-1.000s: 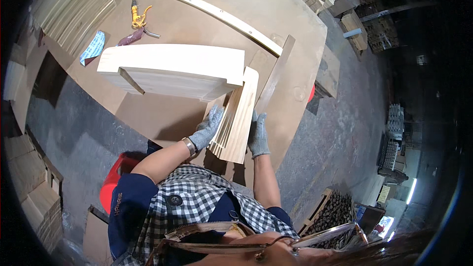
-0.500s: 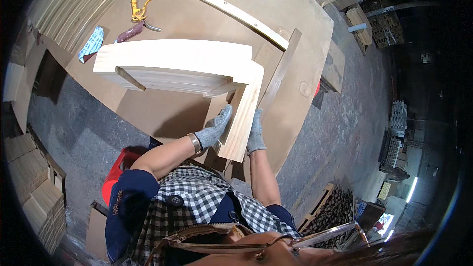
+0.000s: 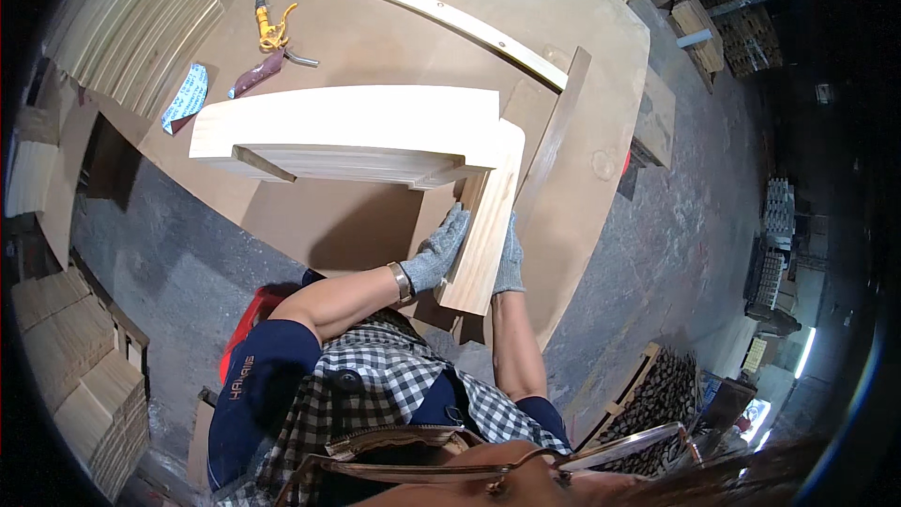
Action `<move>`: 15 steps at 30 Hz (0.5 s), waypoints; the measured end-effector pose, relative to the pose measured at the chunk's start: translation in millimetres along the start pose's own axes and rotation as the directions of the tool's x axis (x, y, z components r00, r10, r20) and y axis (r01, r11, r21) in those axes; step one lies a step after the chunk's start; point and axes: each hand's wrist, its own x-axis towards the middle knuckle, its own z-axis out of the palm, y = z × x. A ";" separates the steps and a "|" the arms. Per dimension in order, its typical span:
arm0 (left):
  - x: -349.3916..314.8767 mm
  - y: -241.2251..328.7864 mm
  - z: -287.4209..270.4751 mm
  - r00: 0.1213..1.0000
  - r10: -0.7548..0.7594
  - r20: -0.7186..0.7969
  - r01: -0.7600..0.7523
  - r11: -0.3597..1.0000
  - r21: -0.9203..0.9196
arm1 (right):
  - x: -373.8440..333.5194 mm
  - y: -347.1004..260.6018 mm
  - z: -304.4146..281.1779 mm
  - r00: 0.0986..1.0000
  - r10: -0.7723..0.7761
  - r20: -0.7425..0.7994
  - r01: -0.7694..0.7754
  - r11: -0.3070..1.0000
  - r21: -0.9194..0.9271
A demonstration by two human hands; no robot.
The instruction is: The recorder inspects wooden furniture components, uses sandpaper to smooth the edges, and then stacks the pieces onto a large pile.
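My gloved left hand [image 3: 438, 249] presses against the left side of a short stack of pale wooden pieces [image 3: 481, 235]. On the other side of that stack is my gloved right hand [image 3: 511, 258], its fingers partly hidden by the wood. Both hands clasp the stack between them. A longer stack of pale, notched, slightly curved wooden boards [image 3: 347, 122] stretches leftward from its far end, the two forming a corner. Whether they are joined I cannot tell.
A brown tabletop [image 3: 394, 47] carries a long pale strip [image 3: 441, 9] and a darker batten [image 3: 554, 127]. Farther left lie a yellow air blow gun [image 3: 270, 30], maroon sandpaper [image 3: 255, 73] and a blue-and-white printed piece [image 3: 185, 99]. Stacked boards [image 3: 136, 23] stand at the far left.
The whole view has shifted, so everything sits slightly farther right and lower. My hands keep about the same hold on the short stack.
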 end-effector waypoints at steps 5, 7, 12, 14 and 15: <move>-13.8 19.8 5.6 0.991 -0.135 0.019 0.133 0.987 0.087 | -13.6 -3.9 -1.0 0.999 0.020 -0.048 -0.017 0.998 0.061; -14.4 18.8 11.1 0.986 -0.158 0.048 0.151 0.981 0.124 | -22.0 -5.8 -2.0 0.998 -0.026 -0.063 0.026 1.000 -0.004; -25.9 34.4 29.0 0.996 -0.059 0.061 0.063 0.997 -0.054 | -43.4 -6.6 -14.9 0.971 -0.129 -0.200 0.123 0.991 -0.043; -17.1 15.5 43.8 0.996 0.000 0.086 0.008 0.995 -0.101 | -50.2 -11.0 -29.8 0.951 -0.170 -0.259 0.160 0.985 -0.059; -17.5 15.8 52.2 0.993 -0.003 0.119 0.014 0.996 -0.092 | -53.5 -11.8 -42.2 0.957 -0.162 -0.242 0.158 0.987 -0.036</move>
